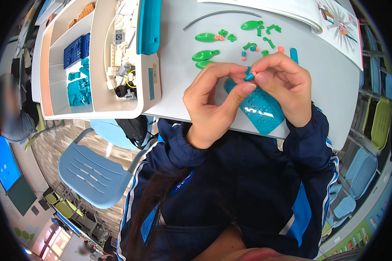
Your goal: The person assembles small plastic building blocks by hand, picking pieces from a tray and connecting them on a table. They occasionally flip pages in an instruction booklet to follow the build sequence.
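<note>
Both my hands meet over the table, fingertips pinched close together around a tiny teal-and-coral building piece (pixel 249 77). My left hand (pixel 213 102) has thumb and index finger at its teal end. The coral end is between the thumb and finger of my right hand (pixel 289 85). Beneath them lies a curved teal studded panel (pixel 262 109), partly covered by the hands. Beyond the fingers are small teal-and-coral pieces (pixel 243 56), a coral round piece (pixel 281 49), green stem pieces (pixel 269 42) and green leaf pieces (pixel 205 55).
A white sorting box (pixel 150 98) stands at the left with blue, teal, orange and white bricks in compartments. A grey ribbed tube (pixel 222 12) lies at the back. An open booklet (pixel 342 30) is at the far right. A light blue chair (pixel 93 176) stands left of me.
</note>
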A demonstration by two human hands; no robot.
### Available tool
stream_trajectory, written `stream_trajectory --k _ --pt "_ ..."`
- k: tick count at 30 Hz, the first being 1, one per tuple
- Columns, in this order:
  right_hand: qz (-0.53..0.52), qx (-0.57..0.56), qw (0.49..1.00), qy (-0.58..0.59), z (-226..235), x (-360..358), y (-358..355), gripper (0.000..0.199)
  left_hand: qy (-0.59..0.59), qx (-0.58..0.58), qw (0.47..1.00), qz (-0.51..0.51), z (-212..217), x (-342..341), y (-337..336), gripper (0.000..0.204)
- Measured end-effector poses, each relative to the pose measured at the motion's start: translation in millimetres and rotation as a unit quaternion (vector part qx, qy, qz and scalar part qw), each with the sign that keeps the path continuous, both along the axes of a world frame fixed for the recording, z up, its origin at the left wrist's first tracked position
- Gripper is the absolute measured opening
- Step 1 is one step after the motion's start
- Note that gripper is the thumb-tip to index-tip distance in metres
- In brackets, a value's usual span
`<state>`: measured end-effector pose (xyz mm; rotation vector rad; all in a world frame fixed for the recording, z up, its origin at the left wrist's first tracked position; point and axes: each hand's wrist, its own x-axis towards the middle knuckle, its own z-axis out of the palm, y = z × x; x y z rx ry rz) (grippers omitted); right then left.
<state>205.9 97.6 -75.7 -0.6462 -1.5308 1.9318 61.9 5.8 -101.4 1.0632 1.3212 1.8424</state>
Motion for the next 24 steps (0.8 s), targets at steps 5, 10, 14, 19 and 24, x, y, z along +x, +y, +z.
stream_trajectory --k 5,10,14,19,24 --pt "0.004 0.058 0.997 -0.052 4 0 -3 0.016 0.04 -0.02 0.998 0.044 1 2 1 0.016" --pt "0.019 0.114 0.988 -0.099 8 0 -3 0.016 0.103 0.001 0.992 0.069 2 3 0 0.014" --pt "0.009 0.181 0.977 -0.11 7 1 -2 0.013 0.117 0.004 0.991 0.07 3 4 2 0.014" --pt "-0.046 0.279 0.955 -0.089 -1 1 -4 0.009 0.141 -0.026 0.987 0.07 6 8 1 0.015" --pt "-0.056 0.258 0.963 -0.048 -5 3 -5 0.015 0.181 0.034 0.981 0.064 0 4 3 0.015"
